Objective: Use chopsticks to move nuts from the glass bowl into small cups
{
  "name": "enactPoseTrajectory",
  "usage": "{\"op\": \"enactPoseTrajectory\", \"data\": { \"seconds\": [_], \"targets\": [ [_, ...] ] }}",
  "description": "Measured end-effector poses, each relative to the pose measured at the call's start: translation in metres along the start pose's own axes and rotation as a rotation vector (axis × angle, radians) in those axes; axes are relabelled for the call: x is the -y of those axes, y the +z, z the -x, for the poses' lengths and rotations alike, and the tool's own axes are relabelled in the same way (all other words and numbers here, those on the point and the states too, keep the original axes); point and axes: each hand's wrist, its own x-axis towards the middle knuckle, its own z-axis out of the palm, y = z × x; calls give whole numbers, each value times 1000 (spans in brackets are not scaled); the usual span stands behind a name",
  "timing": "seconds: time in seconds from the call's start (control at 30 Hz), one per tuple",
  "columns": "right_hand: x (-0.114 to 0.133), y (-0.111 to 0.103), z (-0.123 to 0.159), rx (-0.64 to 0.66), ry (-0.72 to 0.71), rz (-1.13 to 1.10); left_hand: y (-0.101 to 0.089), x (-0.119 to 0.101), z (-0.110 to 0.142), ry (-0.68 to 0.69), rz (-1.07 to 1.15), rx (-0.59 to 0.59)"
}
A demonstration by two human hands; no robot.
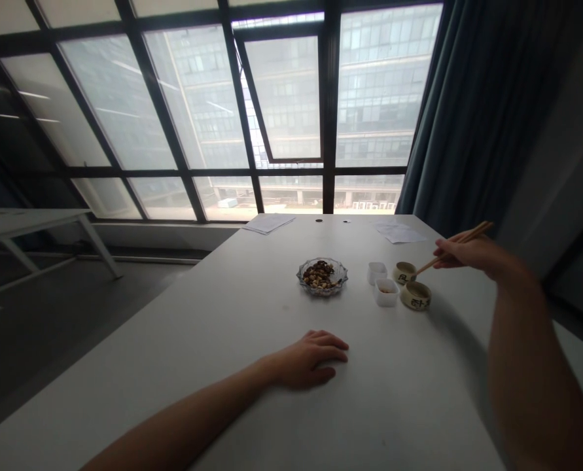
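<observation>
Lower centre, the left grip point(308, 360) lies wide open on the worktop point(252, 314), below a glass dish of nuts point(321, 276); at right, the right grip point(460, 254) closes narrow on light, slippery wooden chopsticks point(475, 232), tips just by a ceramic cup point(404, 273).

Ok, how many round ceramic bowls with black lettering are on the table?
2. The far bowl and the near bowl stand side by side on the white table, below the chopsticks in the right hand. None look hidden.
</observation>
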Motion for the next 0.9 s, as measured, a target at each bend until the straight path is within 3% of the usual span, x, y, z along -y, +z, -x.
{"op": "enactPoseTrajectory", "data": {
  "seconds": [0.1,0.2,0.37,0.57,0.7,0.9],
  "targets": [
    [7,15,-1,-89,-108,-61,-1,-3,-1,-11,7,-1],
    [11,44,-4,-108,-268,-159,0,-3,-1,-16,7,-7],
    [-4,114,-6,83,-390,-232,2,0,0,-1,7,-11],
    [-45,190,-3,259,-422,-244,5,2,-1,11,-5,-34],
    [-69,215,-7,319,-458,-161,4,1,-1,6,-11,-28],
    [-79,230,-10,368,-543,-25,5,1,-1,12,-16,-50]
  ]
}}
